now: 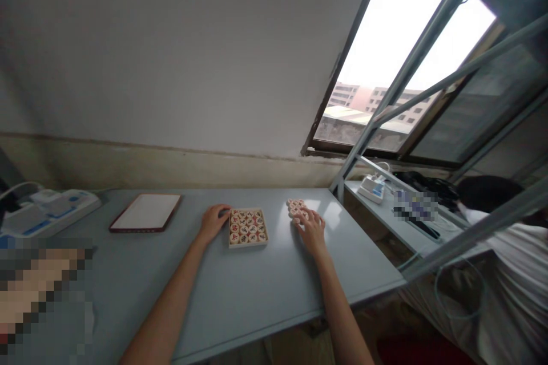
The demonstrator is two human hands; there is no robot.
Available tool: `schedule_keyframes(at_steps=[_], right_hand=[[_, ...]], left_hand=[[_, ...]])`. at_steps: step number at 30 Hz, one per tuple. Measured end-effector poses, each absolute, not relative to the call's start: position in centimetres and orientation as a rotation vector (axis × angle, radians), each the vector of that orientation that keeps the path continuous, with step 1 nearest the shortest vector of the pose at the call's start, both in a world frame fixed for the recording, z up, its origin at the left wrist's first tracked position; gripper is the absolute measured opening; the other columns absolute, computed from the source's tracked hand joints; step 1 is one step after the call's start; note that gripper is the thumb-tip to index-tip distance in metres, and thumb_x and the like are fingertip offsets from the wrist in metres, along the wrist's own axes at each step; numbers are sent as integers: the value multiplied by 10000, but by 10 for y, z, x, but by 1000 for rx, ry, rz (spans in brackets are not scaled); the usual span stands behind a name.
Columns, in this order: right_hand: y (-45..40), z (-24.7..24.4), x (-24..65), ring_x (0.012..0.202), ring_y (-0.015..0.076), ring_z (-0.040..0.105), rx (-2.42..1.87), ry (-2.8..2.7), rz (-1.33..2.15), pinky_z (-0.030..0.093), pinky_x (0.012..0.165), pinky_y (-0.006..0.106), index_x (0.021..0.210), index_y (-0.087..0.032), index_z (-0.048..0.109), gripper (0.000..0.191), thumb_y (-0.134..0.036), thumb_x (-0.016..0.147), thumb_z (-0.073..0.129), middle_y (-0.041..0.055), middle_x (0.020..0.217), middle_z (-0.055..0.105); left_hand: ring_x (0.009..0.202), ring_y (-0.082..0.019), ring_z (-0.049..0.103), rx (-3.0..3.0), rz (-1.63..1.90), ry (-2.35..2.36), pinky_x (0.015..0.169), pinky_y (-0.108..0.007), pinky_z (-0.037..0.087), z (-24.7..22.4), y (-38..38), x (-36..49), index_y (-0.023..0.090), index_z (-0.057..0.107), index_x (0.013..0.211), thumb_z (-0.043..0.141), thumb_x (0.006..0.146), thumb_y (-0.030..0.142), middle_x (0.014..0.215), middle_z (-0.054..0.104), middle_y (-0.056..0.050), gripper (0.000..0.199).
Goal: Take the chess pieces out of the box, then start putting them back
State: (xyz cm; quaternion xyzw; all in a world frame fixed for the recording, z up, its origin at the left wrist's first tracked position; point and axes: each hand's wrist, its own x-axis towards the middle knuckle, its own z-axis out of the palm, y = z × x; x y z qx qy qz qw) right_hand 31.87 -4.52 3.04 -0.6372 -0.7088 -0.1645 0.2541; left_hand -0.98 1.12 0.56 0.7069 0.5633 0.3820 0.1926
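A shallow, pale square box (248,244) sits on the grey table, filled with rows of round Chinese chess pieces (244,230) bearing red and black characters. At its upper left edge, my left hand (213,222) is curled with thumb and fingertips against the box side. Farther right, my right hand (312,232) reaches over a small cluster of loose Chinese chess pieces (295,204). Its fingers are bent and spread, with the fingertips at the near pieces, partly covering them. No piece is visibly lifted.
A white-topped flat case (148,212) with a dark red edge lies on the table (240,296) at left. Power strips (55,214) stand at the far left, beside a blurred-out object. A metal bed frame (363,137) rises at right, where a person (509,245) sits at another desk.
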Motion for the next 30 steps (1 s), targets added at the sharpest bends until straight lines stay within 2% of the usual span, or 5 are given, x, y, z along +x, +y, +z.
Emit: schedule_keyframes(at_steps=[5,12,18,21,30], right_hand=[[-46,35,315,1108,240,362,-1779,-1885,-459,195,936,439,885,-268,631,196,-204,804,465,35,1191,492],[-38,45,297,1094,228,396,-1645,-1944,-298,263,903,397,930,-268,622,232,-162,786,475,32,1120,532],[-22,67,219,1030,182,438,-1246,-2345,38,320,876,328,1097,-284,539,336,-168,782,546,24,1088,533],[-11,67,184,1023,180,441,-1120,-2484,98,339,845,309,1142,-298,510,396,-167,773,573,18,1083,537],[6,48,170,973,176,464,-1158,-2290,194,343,830,286,955,-225,594,201,-215,755,605,27,991,571]], left_hand=[[960,-188,536,1982,1086,1598,898,-335,376,6,10,-9,201,633,903,492,761,336,979,640,-37,241],[991,-192,524,1948,1062,1630,907,-337,370,9,6,-6,211,634,912,507,754,328,1004,632,-34,234],[1008,-201,515,1946,1035,1638,924,-346,356,15,2,-5,215,635,921,515,755,369,1015,629,-38,257],[1009,-201,513,1949,1032,1624,930,-349,350,15,1,-6,212,635,925,514,756,361,1015,627,-39,256],[1011,-204,510,1948,1037,1632,934,-352,346,12,4,-6,213,632,912,527,749,339,1015,628,-38,231]])
